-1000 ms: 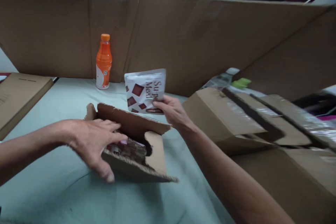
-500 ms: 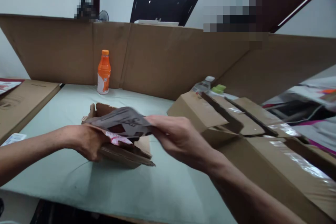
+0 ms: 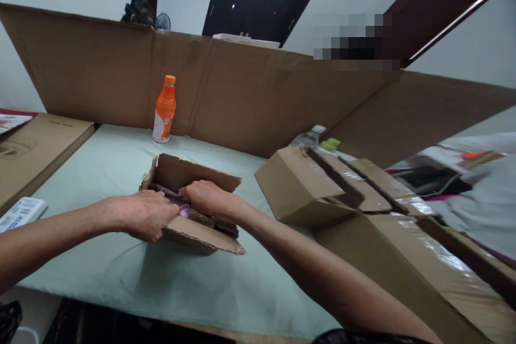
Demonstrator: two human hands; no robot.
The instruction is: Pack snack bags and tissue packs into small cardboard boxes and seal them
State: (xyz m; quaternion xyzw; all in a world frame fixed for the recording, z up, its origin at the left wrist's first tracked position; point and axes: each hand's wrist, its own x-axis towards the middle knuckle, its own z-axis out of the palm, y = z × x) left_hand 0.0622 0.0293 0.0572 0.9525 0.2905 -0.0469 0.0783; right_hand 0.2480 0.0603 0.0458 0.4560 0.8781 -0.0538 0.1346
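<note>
At centre frame, the left hand was closed on the near wall of the small open brown cardboard box, seemingly steadying it. The right hand lay palm-down on the dark foil packets inside, its grip unclear. Beyond, upper left, stood an orange plastic bottle.

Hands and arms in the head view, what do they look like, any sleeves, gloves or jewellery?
The left hand and right hand are bare: no gloves, rings or watch show. The left forearm and right forearm are uncovered to the frame edge, no sleeve or band in sight.
</note>
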